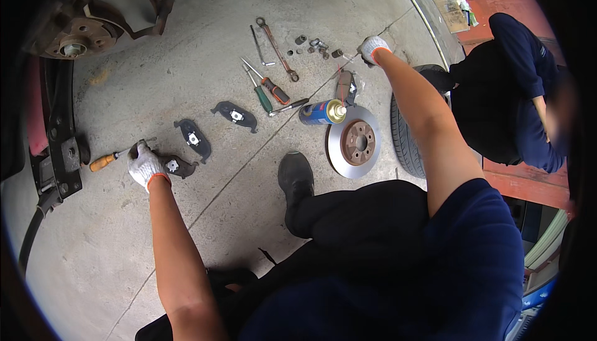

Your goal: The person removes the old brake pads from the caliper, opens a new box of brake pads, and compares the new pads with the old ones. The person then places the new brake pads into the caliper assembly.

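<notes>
My left hand [145, 165], in a white glove with an orange cuff, is closed at the left end of a dark brake pad [178, 167]. Beside its fingertips runs the shaft of a screwdriver with an orange-brown handle [103, 163]; which one the fingers grip is hidden. Far right, my gloved right hand [374, 50] is curled near the floor, beside a dark socket [337, 53]. What it holds, if anything, I cannot make out. Two more brake pads [194, 140] [236, 117] lie between the hands.
A blue spray can [322, 112] stands by a brake disc [353, 142] and tyre [405, 130]. Screwdrivers [274, 91], a ratchet [289, 107], a ring spanner [277, 50] and several sockets [317, 45] lie ahead. A wheel hub [78, 37] hangs at far left; another person [497, 104] is at right.
</notes>
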`<state>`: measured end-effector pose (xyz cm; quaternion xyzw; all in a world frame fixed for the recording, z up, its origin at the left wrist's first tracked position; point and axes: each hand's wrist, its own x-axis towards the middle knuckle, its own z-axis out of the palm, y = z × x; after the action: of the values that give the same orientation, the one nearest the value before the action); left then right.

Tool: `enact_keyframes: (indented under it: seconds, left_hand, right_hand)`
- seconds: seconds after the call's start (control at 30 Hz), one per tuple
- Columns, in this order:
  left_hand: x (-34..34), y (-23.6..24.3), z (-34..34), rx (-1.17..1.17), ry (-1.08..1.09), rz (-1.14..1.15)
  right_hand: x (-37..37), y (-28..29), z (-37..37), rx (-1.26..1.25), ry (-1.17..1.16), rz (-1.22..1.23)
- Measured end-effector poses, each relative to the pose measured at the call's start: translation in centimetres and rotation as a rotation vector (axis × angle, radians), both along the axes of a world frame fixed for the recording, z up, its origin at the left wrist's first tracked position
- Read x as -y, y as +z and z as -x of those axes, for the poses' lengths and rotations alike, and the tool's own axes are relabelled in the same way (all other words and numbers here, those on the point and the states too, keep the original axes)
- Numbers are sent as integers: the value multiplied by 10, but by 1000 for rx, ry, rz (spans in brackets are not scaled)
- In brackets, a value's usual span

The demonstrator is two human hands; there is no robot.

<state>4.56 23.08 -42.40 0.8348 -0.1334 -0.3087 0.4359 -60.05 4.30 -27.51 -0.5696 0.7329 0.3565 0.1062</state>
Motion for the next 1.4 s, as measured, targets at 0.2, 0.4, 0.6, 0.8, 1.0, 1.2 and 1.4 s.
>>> enact_keyframes:
  seconds: [0.2,0.4,0.6,0.8,1.0,1.2,1.4]
  left_hand:
    - [17,10,16,-295,3,201]
    - [18,19,34,-344,-52,121]
    - [10,17,32,-365,-87,105]
    - [18,26,33,-409,-56,148]
    - [23,38,35,-493,-148,154]
    - [22,41,30,-526,-149,133]
    - [22,30,25,-535,-97,129]
  right_hand:
    - [-71,-73,22,458,-762,105]
    - [-82,-151,51,398,-699,130]
    - [-54,-91,52,618,-924,-57]
    - [-16,0,-15,166,-279,-51]
    - [11,-10,-50,164,-79,96]
    - [-7,-30,-88,606,-597,216]
    - [12,-90,-110,182,-2,164]
